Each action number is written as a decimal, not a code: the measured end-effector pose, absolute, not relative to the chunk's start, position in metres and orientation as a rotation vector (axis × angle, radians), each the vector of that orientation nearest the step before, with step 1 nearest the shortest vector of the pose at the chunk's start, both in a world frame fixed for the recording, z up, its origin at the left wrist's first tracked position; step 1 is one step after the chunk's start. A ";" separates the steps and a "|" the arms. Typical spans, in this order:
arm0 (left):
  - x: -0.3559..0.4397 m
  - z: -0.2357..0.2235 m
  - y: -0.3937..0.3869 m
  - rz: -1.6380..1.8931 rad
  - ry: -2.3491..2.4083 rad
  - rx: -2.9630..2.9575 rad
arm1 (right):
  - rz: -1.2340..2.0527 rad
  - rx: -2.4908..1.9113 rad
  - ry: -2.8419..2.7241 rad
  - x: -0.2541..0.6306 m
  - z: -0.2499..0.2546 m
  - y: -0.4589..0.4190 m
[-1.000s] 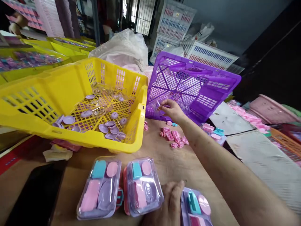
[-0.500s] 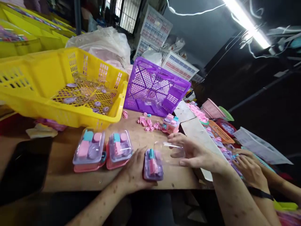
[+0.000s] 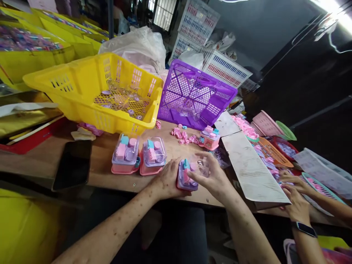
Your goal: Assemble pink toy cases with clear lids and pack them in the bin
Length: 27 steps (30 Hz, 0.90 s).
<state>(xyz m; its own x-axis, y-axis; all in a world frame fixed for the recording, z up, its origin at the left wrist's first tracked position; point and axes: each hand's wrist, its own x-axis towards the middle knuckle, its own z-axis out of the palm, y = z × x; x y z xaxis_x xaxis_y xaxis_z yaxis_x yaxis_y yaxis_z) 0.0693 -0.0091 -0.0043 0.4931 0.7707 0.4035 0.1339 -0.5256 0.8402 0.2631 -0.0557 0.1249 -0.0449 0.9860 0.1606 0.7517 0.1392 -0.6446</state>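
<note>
My left hand [image 3: 168, 180] is wrapped round the left side of a small toy set [image 3: 187, 178], a purple-topped box with pink and turquoise pieces, near the table's front edge. In the curved fingers of my right hand [image 3: 215, 179] is a clear plastic cover [image 3: 200, 165], tilted at the right side of that box. Whether the cover touches the box I cannot tell. Left of my left hand stand two similar toy sets, one toy set [image 3: 153, 156] nearer and another toy set [image 3: 125, 154] farther, both under clear covers. Farther back is an uncovered toy set [image 3: 210, 137].
Loose pink pieces [image 3: 184, 136] lie behind my hands. A yellow crate [image 3: 123, 119] with clear covers and a purple crate [image 3: 198, 93] stand at the back. A phone [image 3: 73, 163] lies left. A co-worker's hands [image 3: 295, 194] are at the right, beyond a cardboard flap [image 3: 251, 168].
My right hand has brought the clear cover closer to the toy set, with its fingers now nearer the box. My left hand keeps its hold. The view has shifted.
</note>
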 end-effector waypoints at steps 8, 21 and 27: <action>0.070 -0.013 -0.004 1.068 0.648 1.980 | 0.472 -1.381 -2.454 0.259 0.163 -0.047; 0.076 -0.016 -0.007 1.119 0.679 1.957 | 0.188 -1.710 -2.316 0.215 0.132 -0.049; 0.072 -0.013 -0.009 1.089 0.682 1.955 | 0.090 -1.742 -2.379 0.221 0.137 -0.049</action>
